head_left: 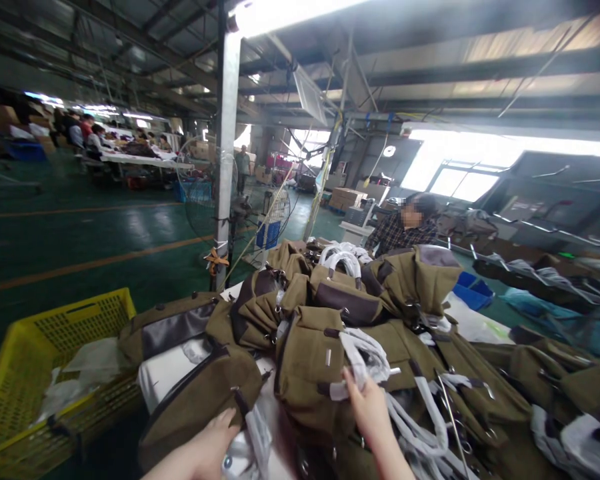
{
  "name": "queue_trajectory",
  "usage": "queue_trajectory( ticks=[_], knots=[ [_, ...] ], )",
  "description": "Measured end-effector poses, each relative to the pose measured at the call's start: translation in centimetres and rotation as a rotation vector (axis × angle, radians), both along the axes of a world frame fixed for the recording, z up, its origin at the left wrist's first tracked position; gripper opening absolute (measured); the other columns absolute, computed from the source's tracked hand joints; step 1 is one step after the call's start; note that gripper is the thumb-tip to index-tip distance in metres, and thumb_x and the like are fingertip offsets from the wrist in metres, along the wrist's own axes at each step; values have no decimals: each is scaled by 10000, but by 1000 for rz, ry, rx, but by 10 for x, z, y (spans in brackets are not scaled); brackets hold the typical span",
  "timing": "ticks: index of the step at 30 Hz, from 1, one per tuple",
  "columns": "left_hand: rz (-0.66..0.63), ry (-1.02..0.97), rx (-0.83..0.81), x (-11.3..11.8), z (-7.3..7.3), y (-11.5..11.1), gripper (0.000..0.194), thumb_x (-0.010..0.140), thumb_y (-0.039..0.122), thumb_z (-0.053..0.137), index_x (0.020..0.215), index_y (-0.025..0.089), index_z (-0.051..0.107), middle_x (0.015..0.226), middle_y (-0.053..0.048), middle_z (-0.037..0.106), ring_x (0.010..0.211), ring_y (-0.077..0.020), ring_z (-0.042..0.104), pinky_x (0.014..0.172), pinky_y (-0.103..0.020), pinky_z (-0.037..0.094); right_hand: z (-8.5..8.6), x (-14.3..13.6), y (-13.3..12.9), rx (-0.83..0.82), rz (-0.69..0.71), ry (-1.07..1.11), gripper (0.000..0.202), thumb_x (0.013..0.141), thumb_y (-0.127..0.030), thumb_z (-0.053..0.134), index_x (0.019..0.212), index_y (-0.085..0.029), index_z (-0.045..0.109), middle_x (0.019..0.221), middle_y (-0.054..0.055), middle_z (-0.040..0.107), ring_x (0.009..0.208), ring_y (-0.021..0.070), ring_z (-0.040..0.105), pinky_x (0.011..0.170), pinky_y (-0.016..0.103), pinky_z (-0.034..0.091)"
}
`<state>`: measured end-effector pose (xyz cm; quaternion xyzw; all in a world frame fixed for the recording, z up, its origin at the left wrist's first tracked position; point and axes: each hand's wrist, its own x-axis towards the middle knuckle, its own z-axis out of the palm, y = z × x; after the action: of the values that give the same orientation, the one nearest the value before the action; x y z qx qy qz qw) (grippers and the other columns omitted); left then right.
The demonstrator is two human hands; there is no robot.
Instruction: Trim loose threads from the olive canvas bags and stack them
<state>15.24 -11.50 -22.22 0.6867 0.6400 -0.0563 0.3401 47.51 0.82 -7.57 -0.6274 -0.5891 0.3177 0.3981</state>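
Observation:
My right hand (367,400) is closed on a handle (365,357) wrapped in white plastic, which belongs to an olive-brown fabric bag (310,360) standing in the middle of the heap. Dark leather tabs and a small metal plate show on that bag. At lower left, my left hand (213,437) lies against another olive-brown bag (200,400) with a dark edge. Its fingers are drawn together, and what they hold, if anything, is hidden. Beside these fingers hangs a plastic-wrapped strap (259,430).
More brown bags (347,297) are piled across the white table. A yellow crate (75,317) with plastic wrap stands at left. Behind the pile rises a metal post (225,147), near a floor fan (200,193). A person in a plaid shirt (403,233) is across the table.

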Motion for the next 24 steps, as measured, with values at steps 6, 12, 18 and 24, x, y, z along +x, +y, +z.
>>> queue_trajectory(
  ticks=[6,12,18,24],
  knots=[
    [106,-322,572,64,83,10,834,834,361,616,1568,216,248,1628,-109,308,1487,-300,308,1229,-480,308,19,-84,-92,409,591,-21,363,882,-526,563,770,-195,663,711,54,701,618,173,632,599,258,540],
    [92,-391,685,78,112,11,457,938,269,459,1388,243,534,1330,-95,656,1209,-261,624,1084,-431,498,37,-72,-99,218,639,27,396,946,-481,469,878,-191,730,875,108,750,811,220,699,802,348,589],
    [-120,-516,597,73,147,8,1036,749,599,717,1568,215,210,1592,-178,347,1441,-371,375,1185,-537,362,72,-50,-69,-6,486,388,501,880,-579,544,1171,-193,675,830,77,737,678,202,663,585,302,553],
    [82,-546,1084,44,227,23,821,937,663,384,1584,251,91,1656,-148,175,1529,-311,175,1247,-541,199,142,-45,-87,79,847,65,348,872,-515,586,802,-193,699,684,14,642,641,147,567,603,247,497]
  ],
)
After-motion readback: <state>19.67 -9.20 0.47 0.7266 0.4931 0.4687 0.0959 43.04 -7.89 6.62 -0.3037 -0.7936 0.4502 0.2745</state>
